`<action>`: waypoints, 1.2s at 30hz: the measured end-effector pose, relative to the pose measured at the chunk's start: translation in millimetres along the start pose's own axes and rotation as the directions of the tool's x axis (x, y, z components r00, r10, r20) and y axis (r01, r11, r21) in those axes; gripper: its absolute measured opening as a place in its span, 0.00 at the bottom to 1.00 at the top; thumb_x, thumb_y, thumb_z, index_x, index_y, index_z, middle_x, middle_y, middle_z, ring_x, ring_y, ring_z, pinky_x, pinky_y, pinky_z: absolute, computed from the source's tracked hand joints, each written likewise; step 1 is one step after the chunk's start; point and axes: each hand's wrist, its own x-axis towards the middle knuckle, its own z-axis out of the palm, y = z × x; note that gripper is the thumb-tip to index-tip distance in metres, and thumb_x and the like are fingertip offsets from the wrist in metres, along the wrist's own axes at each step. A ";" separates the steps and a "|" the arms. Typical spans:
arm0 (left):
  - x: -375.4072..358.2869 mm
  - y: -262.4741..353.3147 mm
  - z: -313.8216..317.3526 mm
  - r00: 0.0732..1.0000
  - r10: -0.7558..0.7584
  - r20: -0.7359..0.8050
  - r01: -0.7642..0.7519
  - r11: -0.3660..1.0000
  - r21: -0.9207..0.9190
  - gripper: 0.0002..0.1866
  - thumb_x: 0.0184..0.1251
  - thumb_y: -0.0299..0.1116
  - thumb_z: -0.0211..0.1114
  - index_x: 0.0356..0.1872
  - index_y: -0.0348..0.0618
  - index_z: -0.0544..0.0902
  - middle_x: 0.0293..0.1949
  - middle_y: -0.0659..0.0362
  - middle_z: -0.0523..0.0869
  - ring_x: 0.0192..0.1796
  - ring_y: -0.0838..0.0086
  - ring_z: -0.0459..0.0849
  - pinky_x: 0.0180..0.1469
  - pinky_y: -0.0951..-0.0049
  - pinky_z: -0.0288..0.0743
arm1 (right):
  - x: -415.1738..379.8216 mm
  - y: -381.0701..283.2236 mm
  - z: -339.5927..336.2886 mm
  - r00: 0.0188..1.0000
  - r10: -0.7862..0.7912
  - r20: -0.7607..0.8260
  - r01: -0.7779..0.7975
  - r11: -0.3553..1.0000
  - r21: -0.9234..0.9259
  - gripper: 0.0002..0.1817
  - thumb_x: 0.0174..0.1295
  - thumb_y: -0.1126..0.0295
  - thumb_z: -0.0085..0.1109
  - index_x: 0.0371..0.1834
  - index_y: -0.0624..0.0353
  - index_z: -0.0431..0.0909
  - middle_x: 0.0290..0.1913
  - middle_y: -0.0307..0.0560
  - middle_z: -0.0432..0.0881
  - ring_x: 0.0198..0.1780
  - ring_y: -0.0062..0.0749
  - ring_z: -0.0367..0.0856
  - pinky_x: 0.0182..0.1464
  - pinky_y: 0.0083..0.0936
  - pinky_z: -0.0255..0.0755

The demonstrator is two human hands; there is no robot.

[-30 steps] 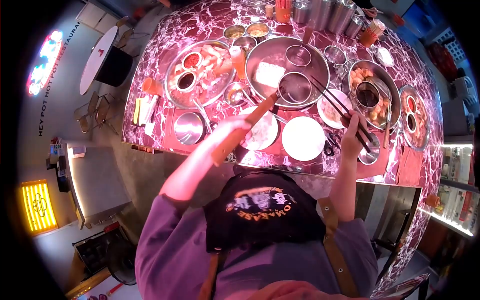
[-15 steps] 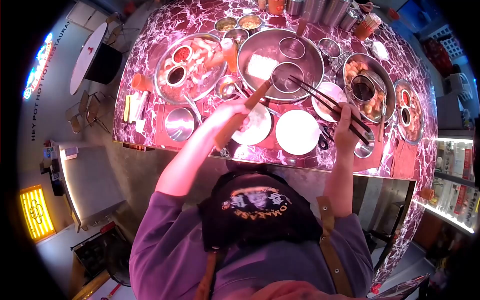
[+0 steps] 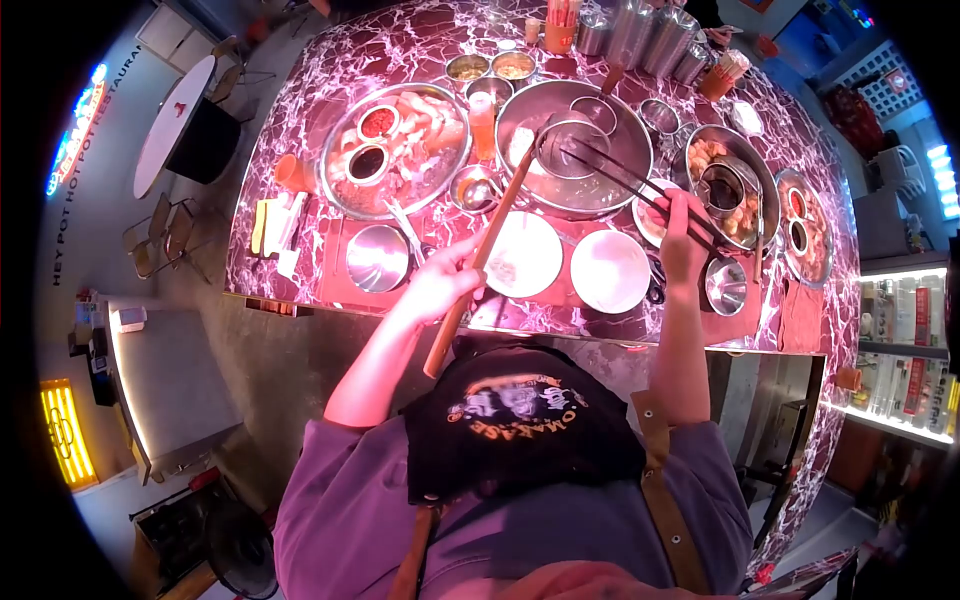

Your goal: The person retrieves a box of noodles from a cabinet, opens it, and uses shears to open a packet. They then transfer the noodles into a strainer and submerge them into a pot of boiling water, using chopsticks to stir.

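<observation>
My left hand (image 3: 443, 277) grips the long wooden handle of a wire strainer ladle (image 3: 487, 243), whose round basket (image 3: 568, 136) sits in the big steel hot pot (image 3: 575, 145). My right hand (image 3: 683, 238) holds a pair of long dark chopsticks (image 3: 620, 177) that reach left over the pot toward the strainer basket. A pale block of food (image 3: 520, 143) lies in the pot to the left of the basket. Two white plates (image 3: 523, 256) (image 3: 610, 270) sit on the table between my hands.
A large metal platter with meat and two sauce cups (image 3: 398, 150) stands at the left, a small steel bowl (image 3: 377, 257) below it. Food trays (image 3: 735, 185) and a steel bowl (image 3: 725, 285) crowd the right. Metal cups and holders (image 3: 640, 30) line the far edge of the purple marble table (image 3: 300, 110).
The ladle handle has swung steeper, with its basket shifted further into the pot. My right hand moved up and left, carrying the chopstick tips closer to the basket.
</observation>
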 end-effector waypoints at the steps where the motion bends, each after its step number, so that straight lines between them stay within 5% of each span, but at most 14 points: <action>1: -5.4 -3.9 -3.5 0.999 0.048 0.005 -0.048 0.998 0.031 0.35 0.60 0.22 0.54 0.73 0.48 0.62 0.23 0.65 0.76 0.22 0.82 0.75 0.26 0.83 0.71 | -3.8 -1.2 3.5 1.000 0.006 -0.023 -0.006 1.000 0.002 0.16 0.72 0.65 0.46 0.45 0.69 0.76 0.36 0.52 0.83 0.33 0.32 0.85 0.39 0.23 0.78; 8: -37.5 -23.7 -42.8 0.998 0.054 0.016 -0.056 0.990 0.132 0.36 0.61 0.22 0.56 0.73 0.50 0.62 0.24 0.65 0.76 0.24 0.82 0.76 0.24 0.80 0.72 | -42.1 7.8 21.9 0.987 -0.127 -0.094 0.129 0.992 0.009 0.12 0.73 0.70 0.44 0.44 0.70 0.73 0.37 0.53 0.82 0.34 0.32 0.85 0.38 0.23 0.81; 10: -42.3 -27.9 -50.6 0.999 0.028 0.032 -0.030 0.996 0.080 0.37 0.60 0.20 0.57 0.74 0.51 0.61 0.24 0.69 0.70 0.26 0.85 0.74 0.31 0.82 0.70 | -55.0 5.9 29.9 0.976 -0.160 -0.150 0.163 0.986 0.013 0.13 0.74 0.67 0.43 0.45 0.69 0.71 0.36 0.55 0.83 0.33 0.33 0.85 0.40 0.22 0.79; 15: -45.8 -48.3 -73.6 0.991 0.110 0.071 -0.119 0.982 0.148 0.37 0.60 0.19 0.57 0.74 0.52 0.61 0.23 0.69 0.69 0.25 0.84 0.74 0.29 0.82 0.70 | -74.4 -2.2 39.9 0.978 -0.135 -0.160 0.135 0.991 -0.006 0.14 0.74 0.65 0.44 0.46 0.68 0.70 0.37 0.55 0.82 0.32 0.33 0.84 0.39 0.22 0.79; 20: -53.2 -48.3 -80.2 0.991 0.075 0.116 -0.073 0.997 -0.020 0.38 0.61 0.17 0.53 0.74 0.52 0.59 0.21 0.68 0.70 0.23 0.83 0.72 0.25 0.81 0.70 | -86.1 -9.7 51.8 0.974 -0.084 -0.209 0.089 0.996 0.014 0.13 0.73 0.66 0.45 0.44 0.69 0.71 0.35 0.54 0.82 0.31 0.32 0.85 0.34 0.21 0.78; 28: -49.4 -50.5 -90.9 0.984 0.121 0.129 -0.132 0.988 0.078 0.36 0.62 0.20 0.55 0.74 0.49 0.60 0.23 0.67 0.75 0.25 0.83 0.74 0.28 0.80 0.70 | -101.8 -30.1 47.6 0.948 -0.114 -0.298 0.113 0.993 -0.019 0.15 0.74 0.65 0.43 0.44 0.69 0.70 0.34 0.55 0.82 0.30 0.35 0.85 0.36 0.23 0.79; 30: -43.0 -47.9 -92.6 0.989 0.044 0.139 -0.048 0.999 0.024 0.36 0.62 0.20 0.55 0.74 0.49 0.60 0.23 0.66 0.75 0.25 0.83 0.74 0.29 0.80 0.70 | -110.8 -45.8 38.5 0.940 -0.107 -0.324 0.121 0.992 0.023 0.16 0.75 0.63 0.41 0.45 0.69 0.69 0.34 0.56 0.82 0.29 0.36 0.85 0.36 0.25 0.80; 36: -13.1 -52.4 -88.2 0.986 0.091 0.139 -0.101 0.992 0.069 0.37 0.60 0.20 0.55 0.74 0.50 0.61 0.26 0.68 0.76 0.26 0.84 0.73 0.31 0.82 0.70 | -145.2 -64.3 9.1 0.929 -0.048 -0.366 0.107 0.984 0.143 0.16 0.75 0.64 0.42 0.41 0.69 0.70 0.33 0.58 0.82 0.27 0.36 0.83 0.34 0.26 0.80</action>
